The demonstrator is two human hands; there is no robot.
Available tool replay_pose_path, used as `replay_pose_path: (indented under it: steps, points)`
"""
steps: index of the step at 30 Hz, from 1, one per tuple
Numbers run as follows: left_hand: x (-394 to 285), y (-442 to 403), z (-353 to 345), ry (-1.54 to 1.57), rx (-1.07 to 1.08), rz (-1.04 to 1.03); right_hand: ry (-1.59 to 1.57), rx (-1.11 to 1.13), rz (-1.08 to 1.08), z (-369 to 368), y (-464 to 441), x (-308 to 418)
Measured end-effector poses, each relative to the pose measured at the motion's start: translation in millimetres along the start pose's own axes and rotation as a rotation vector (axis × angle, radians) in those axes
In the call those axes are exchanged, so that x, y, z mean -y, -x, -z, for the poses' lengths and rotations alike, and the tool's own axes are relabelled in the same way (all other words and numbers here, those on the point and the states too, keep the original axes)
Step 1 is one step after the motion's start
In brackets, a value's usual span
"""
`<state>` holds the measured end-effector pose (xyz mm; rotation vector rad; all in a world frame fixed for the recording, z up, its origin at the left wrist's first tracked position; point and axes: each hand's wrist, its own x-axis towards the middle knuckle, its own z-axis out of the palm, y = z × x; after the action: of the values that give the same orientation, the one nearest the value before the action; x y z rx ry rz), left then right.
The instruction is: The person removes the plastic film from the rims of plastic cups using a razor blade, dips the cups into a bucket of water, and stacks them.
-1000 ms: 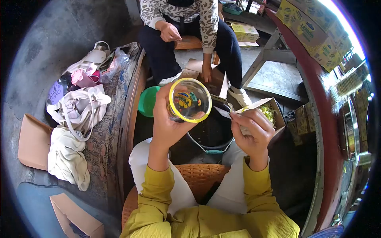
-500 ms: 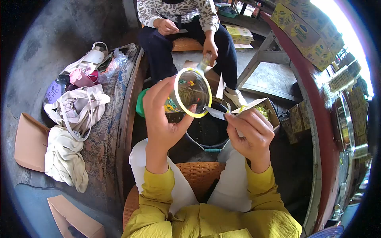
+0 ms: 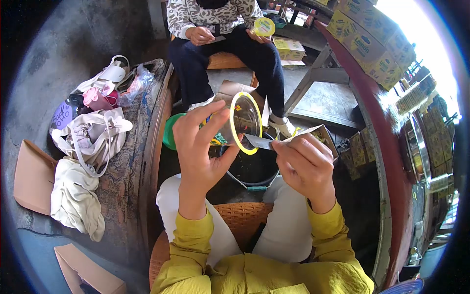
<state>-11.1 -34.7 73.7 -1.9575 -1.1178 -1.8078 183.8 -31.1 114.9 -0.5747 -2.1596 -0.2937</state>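
Note:
My left hand is closed round a clear plastic cup with a yellow rim and coloured printing on its side. The cup lies tilted, its open mouth facing right. Between the thumb and fingers of my right hand is a thin flat metal blade. Its tip overlaps the lower right part of the cup's rim; whether it touches cannot be made out. Below the cup stands a black bucket with a teal handle grip.
Opposite sits a person holding a yellow-lidded cup and a small flat piece. An open cardboard box stands beyond my right hand. Bags lie on a patterned bench at left. Yellow cartons are stacked on the red-edged table at right.
The cup has shifted slightly right and turned more edge-on, and the blade's tip now overlaps its rim further. The other person's cup has been raised, its yellow lid facing me.

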Motion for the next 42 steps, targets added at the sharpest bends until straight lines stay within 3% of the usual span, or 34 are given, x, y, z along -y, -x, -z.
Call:
replay_pose_path:
  steps: [17,21,26,28,31,36,37,42]
  points:
    - [-9.4,-0.5,0.0,-0.054,0.054,-0.017,0.028,0.0,0.025,-6.9,-3.7,-0.6]
    - [-2.8,1.8,-5.3,-0.023,0.059,0.029,-0.014,-0.073,-0.063,-11.2,-0.2,-9.1]
    - [7.4,8.4,-9.9,-0.004,0.084,0.127,-0.035,-0.136,-0.395,-5.9,41.6,-53.8]
    - [11.6,12.3,-11.0,0.005,0.085,0.158,-0.12,-0.044,-0.645,-8.6,83.2,-99.0]
    - [20.4,20.8,-15.3,0.034,0.074,0.277,-0.054,0.094,-0.822,-18.3,166.1,-175.2]
    - [25.0,23.9,-32.7,0.031,0.121,0.265,0.11,0.416,-1.135,-31.6,247.7,-242.0]
    - [25.4,24.7,-37.9,0.033,0.133,0.268,0.199,0.477,-1.063,-35.0,266.7,-257.8]
    - [25.6,28.2,-60.0,0.065,0.216,0.293,0.356,0.394,-1.217,-43.1,311.5,-285.6]
